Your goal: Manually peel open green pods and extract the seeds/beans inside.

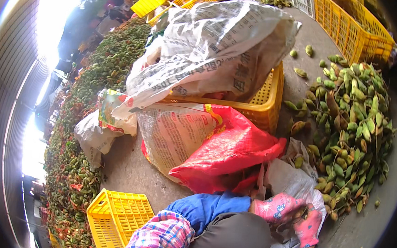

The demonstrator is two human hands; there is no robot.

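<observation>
My left hand (279, 208), in a pink patterned glove, is at the lower right beyond my dark-clad knee. Close beside it is my right hand (308, 227) in a matching glove. The hands meet over a whitish woven sack (294, 178) on the floor, and dark brownish matter shows between them; whether they hold it is hard to tell. A heap of green and brown pods (351, 136) lies just beyond the sack. A red and white printed sack (224, 154) lies to the left of the hands, its red end near my blue sleeve.
A yellow crate (271, 105) holds a large white printed sack (222, 45). Another yellow crate (121, 219) stands at lower left, and one (352, 31) at upper right. A long heap of green and red pods (89, 133) runs along the left. Loose pods lie on the concrete floor.
</observation>
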